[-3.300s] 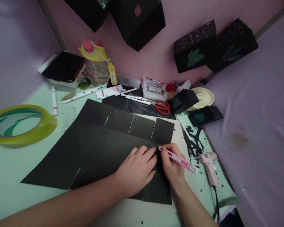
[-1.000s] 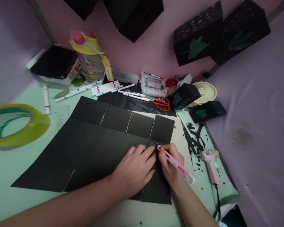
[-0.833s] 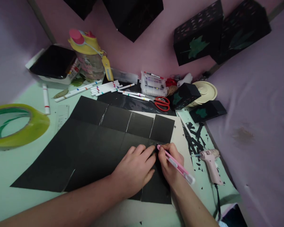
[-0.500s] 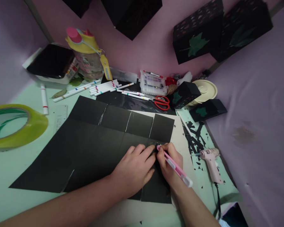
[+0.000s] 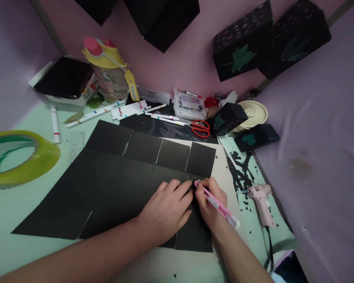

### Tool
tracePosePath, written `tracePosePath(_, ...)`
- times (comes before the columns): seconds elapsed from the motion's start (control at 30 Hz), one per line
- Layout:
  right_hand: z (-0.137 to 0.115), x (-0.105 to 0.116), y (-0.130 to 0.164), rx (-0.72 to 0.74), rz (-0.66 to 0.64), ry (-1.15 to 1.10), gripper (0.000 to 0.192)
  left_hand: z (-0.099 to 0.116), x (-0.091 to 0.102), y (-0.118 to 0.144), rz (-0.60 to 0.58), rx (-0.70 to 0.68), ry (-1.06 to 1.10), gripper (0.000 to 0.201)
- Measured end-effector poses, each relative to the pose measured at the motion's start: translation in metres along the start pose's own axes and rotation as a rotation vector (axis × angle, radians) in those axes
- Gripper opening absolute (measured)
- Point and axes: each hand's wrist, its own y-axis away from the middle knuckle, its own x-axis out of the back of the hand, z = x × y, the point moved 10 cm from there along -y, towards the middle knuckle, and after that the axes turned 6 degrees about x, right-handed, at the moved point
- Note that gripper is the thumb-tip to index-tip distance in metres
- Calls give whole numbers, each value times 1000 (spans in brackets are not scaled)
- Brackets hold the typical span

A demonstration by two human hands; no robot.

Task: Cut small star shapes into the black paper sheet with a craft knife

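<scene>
Both forearms reach in from the lower edge and meet over the near right part of a large black paper sheet [image 5: 118,184] lying flat on the pale green counter [image 5: 6,212]. The left hand [image 5: 166,210] lies palm down with fingers spread a little and pressed flat on the sheet, gripping nothing. The right hand [image 5: 211,204] is just beside it, fingers pinched together around a pink craft knife [image 5: 216,204], held like a pen with its tip on the sheet near the left fingertips. A pink glue gun [image 5: 261,200] lies to the right among black paper scraps [image 5: 242,171], red scissors [image 5: 202,129] farther back
</scene>
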Motion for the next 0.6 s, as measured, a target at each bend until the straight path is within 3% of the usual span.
tracePosePath(0.27, 2, -2, 0, -6, -24, -14, 15, 0, 0, 0, -12, 7, 9, 33)
tracePosePath(0.47, 12, 17, 0, -114, 145, -102, 16, -1, 1, 0, 4, 5, -13, 39)
tracePosePath(0.6, 19, 18, -1, -163, 146, -98, 20, -1, -1, 0, 6, 0, -11, 38)
